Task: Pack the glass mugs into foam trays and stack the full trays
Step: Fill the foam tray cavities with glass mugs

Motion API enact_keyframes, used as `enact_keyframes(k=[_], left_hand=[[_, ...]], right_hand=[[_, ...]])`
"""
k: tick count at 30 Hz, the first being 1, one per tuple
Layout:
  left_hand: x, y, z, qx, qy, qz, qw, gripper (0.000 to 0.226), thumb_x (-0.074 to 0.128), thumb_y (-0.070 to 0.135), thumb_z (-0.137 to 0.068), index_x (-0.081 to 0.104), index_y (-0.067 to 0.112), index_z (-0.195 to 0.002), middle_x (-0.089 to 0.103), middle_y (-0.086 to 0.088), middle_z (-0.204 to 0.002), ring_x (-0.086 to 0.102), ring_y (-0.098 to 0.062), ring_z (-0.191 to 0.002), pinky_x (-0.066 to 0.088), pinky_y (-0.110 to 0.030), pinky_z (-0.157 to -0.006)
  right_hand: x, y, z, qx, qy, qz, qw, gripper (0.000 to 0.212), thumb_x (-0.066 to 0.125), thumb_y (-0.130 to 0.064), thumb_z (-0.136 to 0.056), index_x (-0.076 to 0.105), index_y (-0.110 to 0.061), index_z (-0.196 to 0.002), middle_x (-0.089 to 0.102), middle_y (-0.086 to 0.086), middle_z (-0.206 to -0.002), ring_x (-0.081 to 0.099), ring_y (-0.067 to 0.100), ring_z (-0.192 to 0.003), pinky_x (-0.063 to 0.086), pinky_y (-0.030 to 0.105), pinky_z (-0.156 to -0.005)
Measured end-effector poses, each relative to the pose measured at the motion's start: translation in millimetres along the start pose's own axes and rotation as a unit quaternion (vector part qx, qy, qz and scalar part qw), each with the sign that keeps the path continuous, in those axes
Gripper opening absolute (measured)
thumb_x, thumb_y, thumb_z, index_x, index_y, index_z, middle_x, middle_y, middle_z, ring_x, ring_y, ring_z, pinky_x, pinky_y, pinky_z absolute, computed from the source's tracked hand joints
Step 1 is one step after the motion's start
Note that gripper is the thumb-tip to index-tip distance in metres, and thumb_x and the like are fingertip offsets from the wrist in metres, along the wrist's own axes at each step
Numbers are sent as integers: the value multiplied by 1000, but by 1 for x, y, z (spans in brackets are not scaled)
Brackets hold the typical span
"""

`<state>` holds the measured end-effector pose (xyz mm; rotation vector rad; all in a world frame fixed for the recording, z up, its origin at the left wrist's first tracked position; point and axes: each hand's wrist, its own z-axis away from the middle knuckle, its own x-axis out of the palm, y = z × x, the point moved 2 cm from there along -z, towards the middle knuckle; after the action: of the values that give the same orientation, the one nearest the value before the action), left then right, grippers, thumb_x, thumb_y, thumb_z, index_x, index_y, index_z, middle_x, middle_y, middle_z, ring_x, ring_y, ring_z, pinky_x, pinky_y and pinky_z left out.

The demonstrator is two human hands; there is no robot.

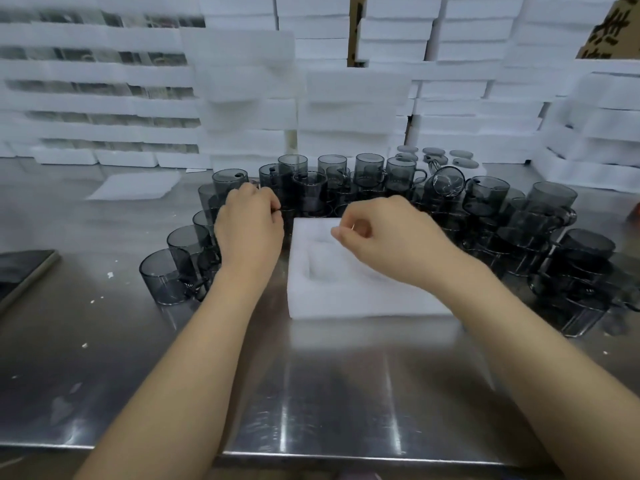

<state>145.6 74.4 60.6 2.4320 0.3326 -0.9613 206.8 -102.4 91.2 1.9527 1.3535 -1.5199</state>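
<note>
A white foam tray (346,292) lies in the middle of the steel table (311,393), its moulded hollow bare. Smoky grey glass mugs (367,168) crowd behind it and on both sides, several stacked on the right (540,216). My left hand (249,223) is down among the mugs left of the tray, fingers curled round a glass mug (207,216) that it mostly hides. My right hand (384,233) hovers over the tray's far right part, fingers curled with thumb against forefinger and nothing seen in them.
Tall stacks of white foam trays (346,109) wall off the back and right of the table. A loose foam sheet (135,185) lies at back left, and a dark flat object (20,268) at the left edge. Grey round lids (460,155) sit behind the mugs.
</note>
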Motion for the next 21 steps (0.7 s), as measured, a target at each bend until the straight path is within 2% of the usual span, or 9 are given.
enact_keyframes(k=[4,8,12,14,17,19,21], left_hand=[[-20,-9,-5,-74,-37,-89,993,14,61,23,-91,67,11,-94,62,-12,-105,55,-33,-102,44,-40,-77],[-41,-20,-4,-194,-166,-161,953,46,71,48,-81,61,8,-102,64,-11,-100,58,-31,-94,37,-33,-69],[-49,-10,1,-209,-264,-177,925,53,74,59,-72,54,11,-86,57,-6,-89,49,-25,-85,37,-32,-71],[-50,-3,3,-186,-296,-193,917,52,75,58,-71,51,13,-80,59,-6,-92,51,-25,-87,38,-32,-72],[-50,1,8,-160,-331,-219,904,40,80,46,-72,55,17,-84,61,-5,-102,52,-25,-93,39,-33,-76],[-50,4,10,-147,-323,-214,910,27,80,29,-76,57,17,-84,61,-5,-99,54,-26,-92,38,-33,-75],[-51,9,11,-129,-294,-185,929,15,72,14,-79,58,15,-86,61,-4,-94,55,-27,-86,37,-33,-69]], right_hand=[[32,6,-5,18,7,-49,999,16,50,-33,-92,53,-29,-77,50,-12,-60,48,12,-64,29,28,-56],[37,12,0,-3,18,-73,997,17,52,-31,-89,53,-30,-73,49,-12,-55,47,4,-57,29,25,-51],[36,13,0,-4,20,-76,997,16,53,-31,-88,54,-30,-72,48,-12,-54,47,5,-57,31,26,-52],[36,13,-2,-2,20,-82,996,16,53,-30,-88,55,-29,-72,49,-12,-54,47,5,-58,33,26,-53],[37,15,-4,6,12,-110,994,16,56,-29,-88,58,-28,-72,52,-10,-55,48,6,-57,39,28,-55],[38,15,-6,18,9,-156,988,15,58,-25,-87,63,-24,-73,55,-9,-57,47,6,-54,41,28,-56],[35,18,-9,47,24,-232,971,15,58,-19,-87,66,-20,-74,56,-7,-55,44,3,-49,37,22,-52]])
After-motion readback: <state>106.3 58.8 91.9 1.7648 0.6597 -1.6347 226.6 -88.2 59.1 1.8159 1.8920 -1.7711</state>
